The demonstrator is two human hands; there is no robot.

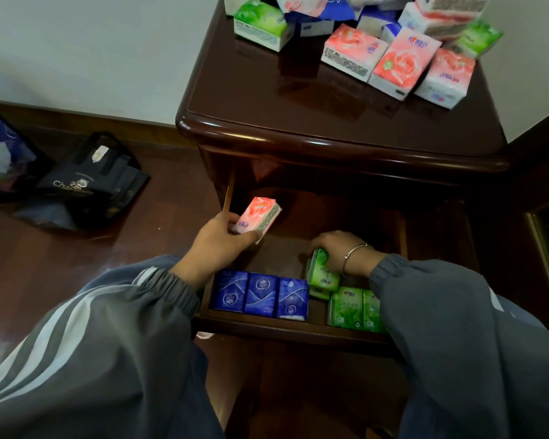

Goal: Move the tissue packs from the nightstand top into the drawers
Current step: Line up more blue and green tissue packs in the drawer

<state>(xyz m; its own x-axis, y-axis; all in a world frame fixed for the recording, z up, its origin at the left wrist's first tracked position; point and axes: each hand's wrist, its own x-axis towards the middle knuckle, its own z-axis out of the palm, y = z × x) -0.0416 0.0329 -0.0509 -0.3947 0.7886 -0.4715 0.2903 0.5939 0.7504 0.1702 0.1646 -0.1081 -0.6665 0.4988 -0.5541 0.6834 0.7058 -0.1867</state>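
Note:
My left hand (pixel 217 240) holds a pink tissue pack (pixel 258 218) over the left side of the open drawer (pixel 286 324). Inside the drawer, my right hand (pixel 339 248) grips a green tissue pack (pixel 322 274) standing on edge. Three blue packs (pixel 260 294) stand in a row at the drawer's front left, and more green packs (pixel 355 308) sit at its front right. On the dark nightstand top (pixel 282 99) lie several pink packs (pixel 396 63), a green pack (pixel 260 23) and other packs at the back.
A black tote bag (pixel 89 182) and another dark bag (pixel 0 153) sit on the wooden floor to the left. A white wall runs behind them. The drawer's middle and back hold no packs. My grey sleeves fill the bottom of the view.

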